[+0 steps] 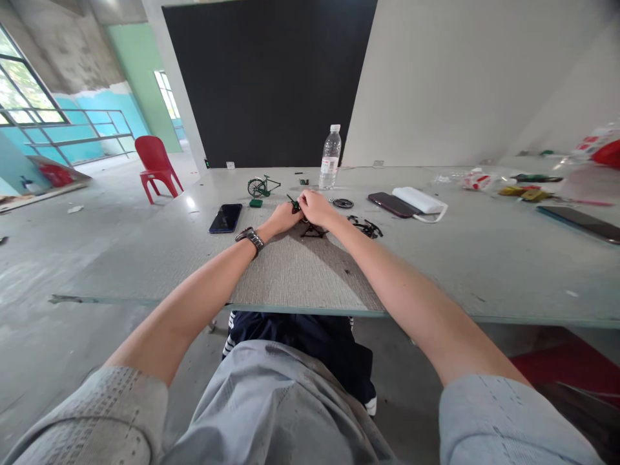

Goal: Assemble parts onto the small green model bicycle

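My left hand (285, 218), with a dark watch (250, 240) on its wrist, is closed around a small dark green model part (295, 205). Against it, my right hand (314, 208) has its fingers bent and pinched at the same spot. Most of the part is hidden by the fingers. Just below the hands a thin black frame-like piece (314, 233) shows; I cannot tell whether it joins the held part. A green model bicycle part with one wheel (261, 187) stands beyond my left hand, near a small green block (256, 203). To the right lie a black wheel (343, 203) and several black parts (367, 227).
A phone (225, 218) lies at left. The water bottle (330, 161) stands behind my hands. Another phone (391, 205) and a white power bank (417, 199) with a cable lie at right, with wrappers (479, 179) farther off. The table's front edge (310, 310) runs before my lap.
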Tool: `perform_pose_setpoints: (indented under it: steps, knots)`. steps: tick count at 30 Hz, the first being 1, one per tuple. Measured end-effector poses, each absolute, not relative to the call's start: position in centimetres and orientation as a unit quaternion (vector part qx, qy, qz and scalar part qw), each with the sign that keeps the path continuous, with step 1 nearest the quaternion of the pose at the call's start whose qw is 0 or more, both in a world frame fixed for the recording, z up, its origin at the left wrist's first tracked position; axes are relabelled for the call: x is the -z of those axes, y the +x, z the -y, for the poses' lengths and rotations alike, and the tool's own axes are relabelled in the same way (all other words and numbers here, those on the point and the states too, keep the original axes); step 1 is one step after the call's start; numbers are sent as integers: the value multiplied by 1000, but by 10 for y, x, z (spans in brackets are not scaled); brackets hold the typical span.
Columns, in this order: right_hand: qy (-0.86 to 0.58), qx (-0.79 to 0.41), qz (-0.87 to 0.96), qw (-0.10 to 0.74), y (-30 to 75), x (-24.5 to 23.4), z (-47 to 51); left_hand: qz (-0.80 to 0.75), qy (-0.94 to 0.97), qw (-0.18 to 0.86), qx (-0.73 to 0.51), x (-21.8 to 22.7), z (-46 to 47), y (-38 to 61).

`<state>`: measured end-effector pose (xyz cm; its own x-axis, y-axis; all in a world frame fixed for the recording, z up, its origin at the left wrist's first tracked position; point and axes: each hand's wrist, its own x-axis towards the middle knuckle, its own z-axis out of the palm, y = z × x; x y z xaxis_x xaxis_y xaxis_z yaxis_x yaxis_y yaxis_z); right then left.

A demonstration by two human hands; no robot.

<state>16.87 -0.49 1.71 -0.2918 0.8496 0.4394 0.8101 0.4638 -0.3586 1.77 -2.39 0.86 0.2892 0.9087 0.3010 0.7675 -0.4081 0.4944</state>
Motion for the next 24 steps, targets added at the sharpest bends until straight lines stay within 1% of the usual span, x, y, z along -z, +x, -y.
perform_pose_setpoints:
  steps: [24]
  knots:
    - [-519,-39,799,302,166,-18,5,-533,784,147,-280,-12,27,18]
